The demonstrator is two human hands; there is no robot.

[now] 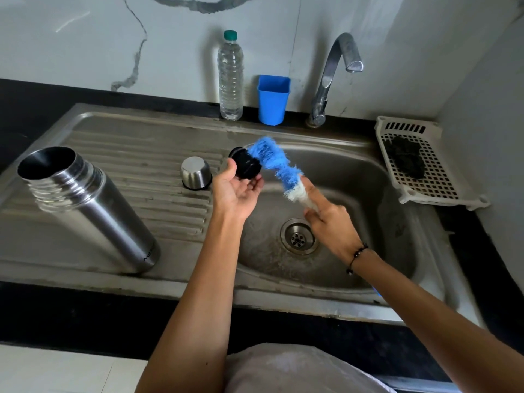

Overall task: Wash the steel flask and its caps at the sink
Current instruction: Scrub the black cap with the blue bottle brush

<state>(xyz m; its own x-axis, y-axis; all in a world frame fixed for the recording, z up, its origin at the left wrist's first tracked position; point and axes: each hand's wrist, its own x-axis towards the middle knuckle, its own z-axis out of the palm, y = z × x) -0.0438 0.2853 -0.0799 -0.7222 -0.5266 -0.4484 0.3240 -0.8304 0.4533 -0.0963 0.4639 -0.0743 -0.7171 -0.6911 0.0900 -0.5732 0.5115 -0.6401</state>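
Note:
The open steel flask (88,208) stands upright on the ribbed draining board at the left, mouth uncovered. A steel cup cap (196,173) sits upside down on the board to its right. My left hand (235,191) holds the black inner cap (244,165) above the basin's left rim. My right hand (329,222) grips a bottle brush (276,165) with blue and white bristles; the bristle head presses against the black cap.
The sink basin (354,177) has a drain (298,236) under my right hand. The tap (337,72) is off. A water bottle (230,78) and blue cup (273,99) stand behind. A white basket (419,163) with a dark scrubber sits at right.

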